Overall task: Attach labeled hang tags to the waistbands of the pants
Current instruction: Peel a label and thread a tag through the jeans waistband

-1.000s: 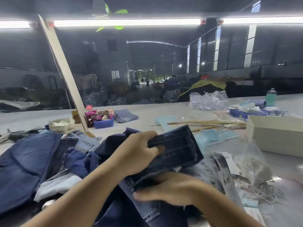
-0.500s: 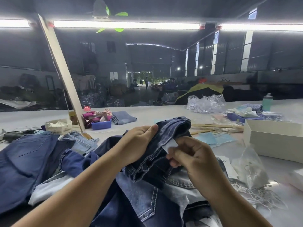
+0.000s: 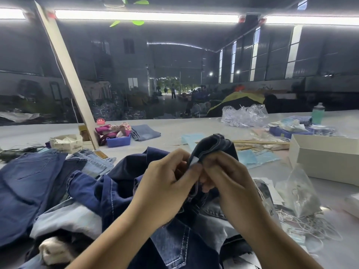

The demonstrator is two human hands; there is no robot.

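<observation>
1. Half a second ago only my right hand (image 3: 223, 171) pinched the small white label (image 3: 194, 162); now my left hand (image 3: 169, 179) has closed in too, fingers curled, both pinching at it.
2. The dark denim waistband (image 3: 213, 144) has bunched higher, humped just above the label, raised over the pile of pants (image 3: 108, 189).
3. I judge I've found the attachment spot; threading comes next.
4. The loose white strings (image 3: 303, 222) lie right of the label, beside the clear bag (image 3: 297, 193); no hang tag is in my fingers yet.
</observation>
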